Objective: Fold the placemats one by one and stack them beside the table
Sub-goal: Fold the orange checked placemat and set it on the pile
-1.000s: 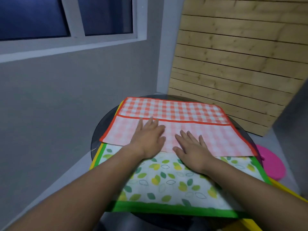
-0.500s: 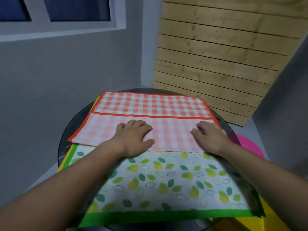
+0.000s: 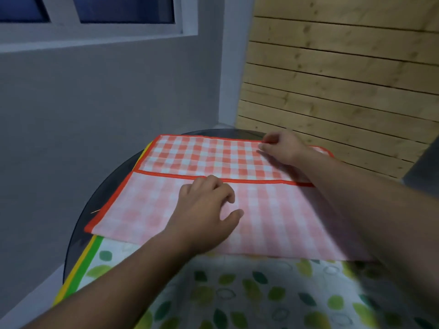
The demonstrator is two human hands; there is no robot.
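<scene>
A red-and-white checked placemat (image 3: 202, 155) lies on top of the pile on the round table. Its near half is folded over, so the pale underside (image 3: 147, 210) faces up as far as a red hem across the middle. My left hand (image 3: 204, 210) rests on this flap just below the hem, with bent fingers and the thumb spread. My right hand (image 3: 282, 148) has reached to the far edge, where its fingertips pinch the red border near the far right corner. My right forearm hides the mat's right side.
Under the checked mat lies a leaf-patterned placemat (image 3: 237, 293) with a green border, over a yellow mat's edge (image 3: 71, 279). The dark glass table (image 3: 95, 198) stands in a corner, with a grey wall to the left and a wooden slat panel (image 3: 332, 91) behind.
My right hand left the flap's right part and moved up to the far edge of the checked mat. My left hand stayed on the flap, its fingers now more bent. The view moved closer.
</scene>
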